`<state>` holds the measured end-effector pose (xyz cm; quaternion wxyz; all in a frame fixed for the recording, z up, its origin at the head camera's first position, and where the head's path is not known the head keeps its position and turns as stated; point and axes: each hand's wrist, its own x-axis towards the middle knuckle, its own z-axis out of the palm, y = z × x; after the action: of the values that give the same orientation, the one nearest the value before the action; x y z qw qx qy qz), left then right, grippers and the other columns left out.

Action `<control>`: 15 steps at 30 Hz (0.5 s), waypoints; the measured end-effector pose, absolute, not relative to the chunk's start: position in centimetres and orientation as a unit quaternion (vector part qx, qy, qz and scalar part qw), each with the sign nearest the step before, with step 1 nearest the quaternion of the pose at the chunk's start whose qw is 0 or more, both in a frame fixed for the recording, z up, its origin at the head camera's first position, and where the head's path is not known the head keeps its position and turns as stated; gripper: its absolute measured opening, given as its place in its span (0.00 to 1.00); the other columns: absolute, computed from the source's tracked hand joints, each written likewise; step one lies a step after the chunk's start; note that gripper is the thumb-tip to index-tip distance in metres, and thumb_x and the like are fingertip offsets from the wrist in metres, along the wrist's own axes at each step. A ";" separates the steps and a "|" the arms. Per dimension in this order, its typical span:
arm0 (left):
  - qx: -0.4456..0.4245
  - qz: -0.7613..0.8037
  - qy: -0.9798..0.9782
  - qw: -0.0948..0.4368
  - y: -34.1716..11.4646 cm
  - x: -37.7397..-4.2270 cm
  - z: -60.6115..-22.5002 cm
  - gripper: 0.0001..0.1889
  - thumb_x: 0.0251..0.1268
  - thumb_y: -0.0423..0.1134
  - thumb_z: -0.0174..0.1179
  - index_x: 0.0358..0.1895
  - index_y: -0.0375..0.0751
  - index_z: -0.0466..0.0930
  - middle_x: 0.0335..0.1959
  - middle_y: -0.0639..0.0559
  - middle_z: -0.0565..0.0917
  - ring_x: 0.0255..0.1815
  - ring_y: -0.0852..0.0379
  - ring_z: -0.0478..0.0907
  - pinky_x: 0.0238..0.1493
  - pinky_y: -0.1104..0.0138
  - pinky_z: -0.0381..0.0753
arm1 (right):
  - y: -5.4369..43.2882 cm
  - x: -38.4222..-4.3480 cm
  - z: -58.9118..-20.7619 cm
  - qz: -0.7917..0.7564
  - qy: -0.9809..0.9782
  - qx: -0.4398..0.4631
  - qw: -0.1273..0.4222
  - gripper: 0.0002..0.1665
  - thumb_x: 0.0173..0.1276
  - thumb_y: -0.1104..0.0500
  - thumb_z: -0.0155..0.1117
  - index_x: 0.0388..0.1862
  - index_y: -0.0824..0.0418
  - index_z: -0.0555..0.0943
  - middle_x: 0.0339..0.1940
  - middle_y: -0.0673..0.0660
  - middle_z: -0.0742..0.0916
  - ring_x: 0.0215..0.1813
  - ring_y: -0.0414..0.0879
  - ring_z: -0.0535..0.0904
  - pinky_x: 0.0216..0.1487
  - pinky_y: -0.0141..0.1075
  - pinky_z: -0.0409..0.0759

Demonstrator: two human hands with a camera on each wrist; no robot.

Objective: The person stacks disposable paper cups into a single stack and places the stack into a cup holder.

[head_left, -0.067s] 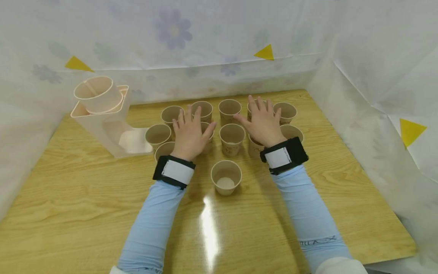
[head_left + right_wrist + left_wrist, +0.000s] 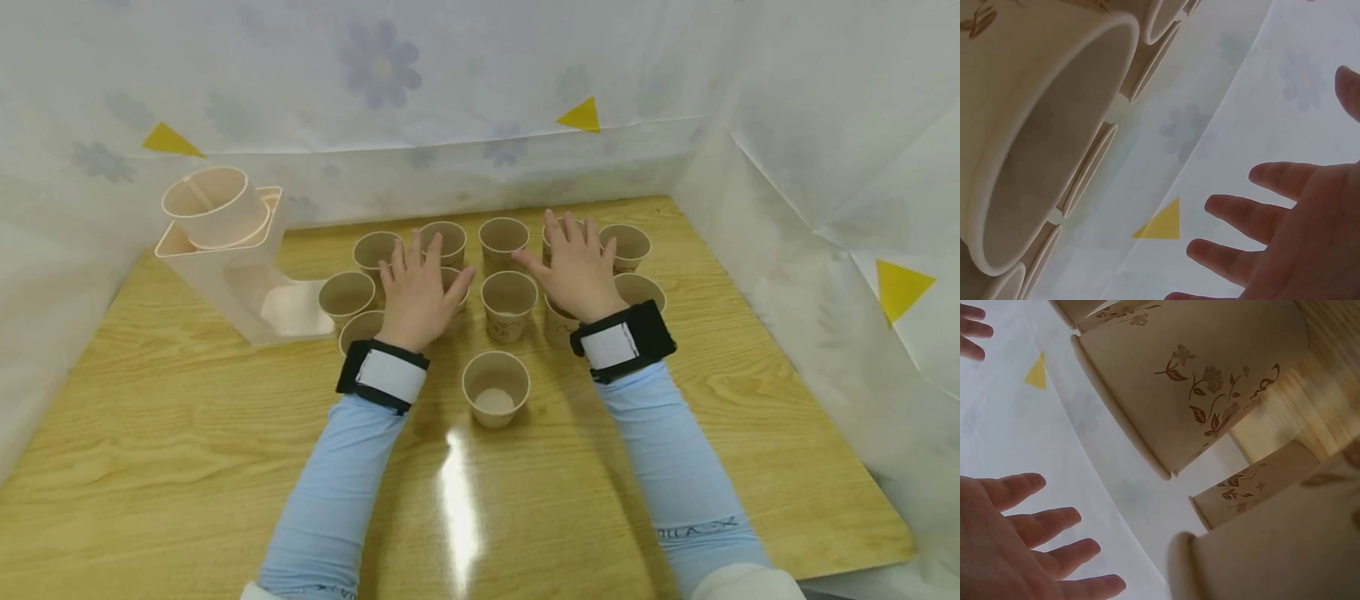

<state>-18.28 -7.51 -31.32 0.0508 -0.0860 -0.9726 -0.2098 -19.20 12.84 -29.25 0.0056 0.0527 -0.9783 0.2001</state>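
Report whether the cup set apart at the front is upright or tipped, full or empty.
Upright and empty: the front cup stands on the table with its rim facing up, and its bare, pale bottom shows inside.

From here, a makeshift booth [image 2: 825, 117] | white flower-printed sheeting [image 2: 480, 67] on three sides | flat yellow triangles [image 2: 583, 117] | glossy wood-grain counter [image 2: 555, 508]

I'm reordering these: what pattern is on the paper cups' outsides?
The paper cups have a brown leafy floral print, clearest in the left wrist view.
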 end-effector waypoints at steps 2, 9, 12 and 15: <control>-0.091 -0.212 -0.972 0.051 -7.2 -18.4 -31.3 0.37 0.69 0.61 0.41 0.73 0.39 0.51 0.74 0.35 0.48 0.75 0.34 0.41 0.69 0.38 0.42 | 13.1 -19.1 -29.2 0.199 -0.979 0.048 0.008 0.47 0.68 0.33 0.45 0.76 0.57 0.46 0.75 0.65 0.56 0.76 0.66 0.40 0.68 0.68 0.36; -0.131 -0.272 -0.950 0.079 -5.6 -18.5 -31.1 0.34 0.70 0.58 0.43 0.70 0.38 0.56 0.72 0.37 0.56 0.74 0.37 0.48 0.70 0.42 0.48 | 15.1 -18.5 -28.9 0.182 -0.983 0.023 0.004 0.45 0.67 0.34 0.49 0.74 0.58 0.54 0.74 0.64 0.60 0.75 0.66 0.44 0.68 0.68 0.36; -0.164 -0.354 -0.917 0.085 -5.1 -18.0 -31.2 0.30 0.71 0.53 0.46 0.67 0.38 0.61 0.68 0.40 0.65 0.70 0.43 0.59 0.69 0.50 0.57 | 16.6 -17.9 -29.5 0.149 -0.989 0.016 -0.014 0.48 0.63 0.33 0.54 0.73 0.59 0.56 0.72 0.66 0.63 0.74 0.67 0.47 0.67 0.69 0.38; -0.194 -0.430 -0.878 0.083 -5.4 -17.0 -31.7 0.25 0.71 0.49 0.48 0.63 0.37 0.66 0.60 0.42 0.74 0.63 0.47 0.69 0.64 0.56 0.68 | 17.2 -17.6 -30.7 0.115 -0.993 0.018 -0.027 0.54 0.57 0.32 0.59 0.73 0.60 0.57 0.71 0.67 0.64 0.73 0.66 0.50 0.66 0.70 0.40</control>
<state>-16.96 -5.44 -31.70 0.0825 -0.1943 -0.8779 -0.4298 -17.58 17.25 -30.75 -0.0274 0.0184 -0.9928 0.1150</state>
